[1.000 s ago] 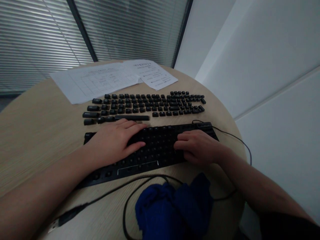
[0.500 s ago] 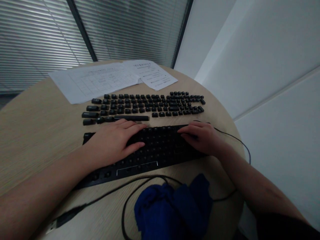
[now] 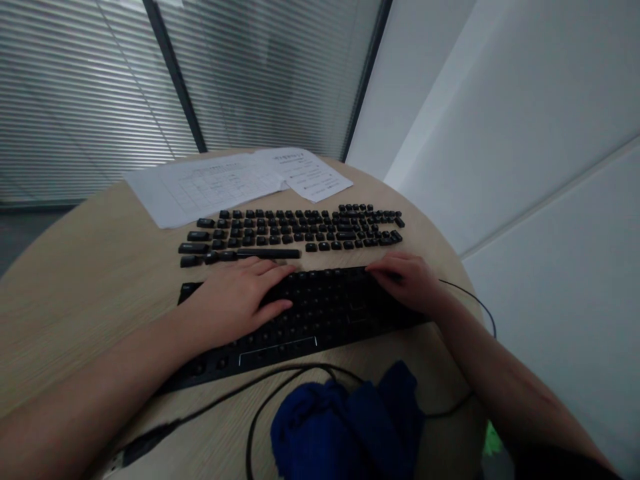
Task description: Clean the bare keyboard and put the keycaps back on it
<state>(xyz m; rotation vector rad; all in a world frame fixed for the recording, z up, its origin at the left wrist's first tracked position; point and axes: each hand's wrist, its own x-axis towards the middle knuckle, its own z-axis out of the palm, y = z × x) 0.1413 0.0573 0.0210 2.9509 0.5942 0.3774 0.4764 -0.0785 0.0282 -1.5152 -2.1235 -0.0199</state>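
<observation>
Left hand (image 3: 243,290) lies palm down at about ten o'clock on the keyboard (image 3: 310,313), fingers spread and thumb apart, pressing on it and gripping nothing that shows. Right hand (image 3: 407,280), at two o'clock, has its fingertips drawn together at the board's far edge; whether a key is pinched between them I cannot tell. It has moved up there from the middle of the board's right-hand part, while the left has stayed put, so the attention seems to have shifted to the top strip.

Nearest the person, at five o'clock, is a crumpled blue cloth (image 3: 345,427); a black cable (image 3: 210,399) loops past it to a plug (image 3: 143,445) at seven. The keyboard sits at the centre of this clock, mostly stripped, with a few keys (image 3: 327,273) seated along its far row. Beyond, at twelve, loose keycaps (image 3: 287,239) lie in ordered rows on the table (image 3: 90,280), unchanged in layout. Printed sheets (image 3: 220,190) lie farther off at eleven, before the blinds (image 3: 75,100).
</observation>
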